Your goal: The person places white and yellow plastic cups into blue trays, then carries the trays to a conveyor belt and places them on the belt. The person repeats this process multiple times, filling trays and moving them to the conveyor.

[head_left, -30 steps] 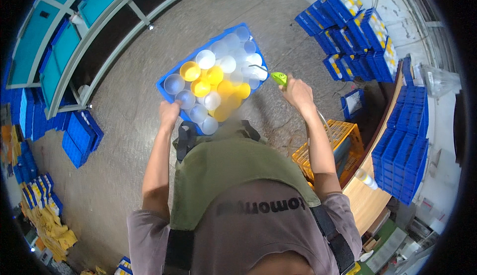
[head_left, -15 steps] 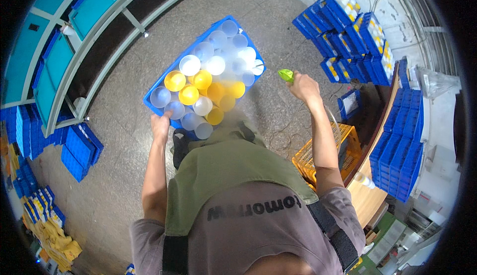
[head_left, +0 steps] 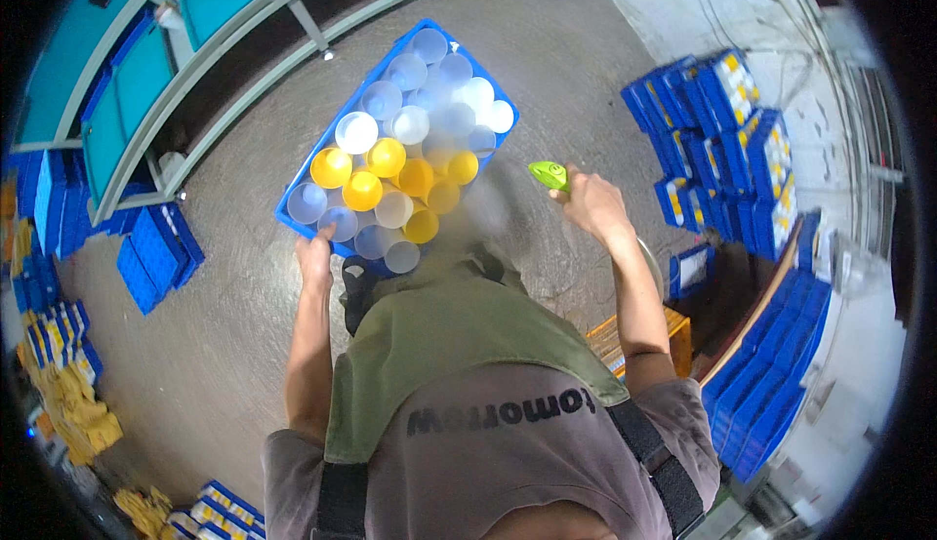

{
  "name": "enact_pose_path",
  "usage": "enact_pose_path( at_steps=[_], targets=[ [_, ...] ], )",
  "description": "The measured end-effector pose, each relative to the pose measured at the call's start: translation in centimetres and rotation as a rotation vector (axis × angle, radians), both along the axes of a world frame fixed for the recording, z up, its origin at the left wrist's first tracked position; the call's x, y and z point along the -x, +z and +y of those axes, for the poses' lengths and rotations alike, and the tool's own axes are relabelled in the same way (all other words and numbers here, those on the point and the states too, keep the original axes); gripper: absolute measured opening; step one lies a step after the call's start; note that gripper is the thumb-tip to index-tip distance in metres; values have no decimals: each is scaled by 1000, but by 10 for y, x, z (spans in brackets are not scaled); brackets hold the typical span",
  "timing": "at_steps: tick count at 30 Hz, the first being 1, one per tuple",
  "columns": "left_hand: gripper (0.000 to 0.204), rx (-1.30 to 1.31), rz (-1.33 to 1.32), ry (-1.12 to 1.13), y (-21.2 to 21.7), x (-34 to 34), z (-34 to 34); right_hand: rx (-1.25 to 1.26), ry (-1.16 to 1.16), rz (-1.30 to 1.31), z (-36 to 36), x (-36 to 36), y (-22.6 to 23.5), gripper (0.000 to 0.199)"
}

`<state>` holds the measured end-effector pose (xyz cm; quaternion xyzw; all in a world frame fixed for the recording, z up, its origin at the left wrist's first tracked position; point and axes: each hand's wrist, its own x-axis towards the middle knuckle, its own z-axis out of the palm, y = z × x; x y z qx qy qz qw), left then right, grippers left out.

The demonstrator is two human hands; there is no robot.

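A blue crate [head_left: 398, 49] stands tilted in front of me, filled with round open plastic cups: frosted clear ones [head_left: 382, 101], white ones [head_left: 356, 133] and yellow ones [head_left: 362, 191]. My left hand [head_left: 314, 255] grips the crate's near-left rim, its fingers partly hidden. To the right of the crate, my right hand [head_left: 591, 204] is closed around a green spray gun [head_left: 549, 175], whose nozzle points left toward the cups. A pale hose [head_left: 651, 265] runs down behind my right forearm. Whitish mist hangs over the cups on the crate's right side.
Blue crates with white and yellow pieces [head_left: 717, 140] are stacked by the right wall. An orange crate [head_left: 677, 339] sits beside my right elbow. A teal-panelled frame [head_left: 137, 116] spans the upper left, with blue crates [head_left: 156, 257] below it on the floor.
My view has turned, so the surroundings shift across the picture. The spray gun has come a little nearer the crate and points more to the left. My left hand keeps hold of the rim.
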<state>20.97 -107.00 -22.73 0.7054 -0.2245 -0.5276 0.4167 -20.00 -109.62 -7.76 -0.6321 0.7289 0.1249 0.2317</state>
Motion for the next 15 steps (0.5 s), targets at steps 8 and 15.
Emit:
enact_pose_path(
  at_steps=[8, 15],
  targets=[
    [16, -131, -156, 100, 1, -4, -96, -176, 178, -120, -115, -26, 5, 41],
    [27, -233, -391, 145, 17, 12, -186, 1, 331, -250, -189, -29, -1, 43]
  ],
)
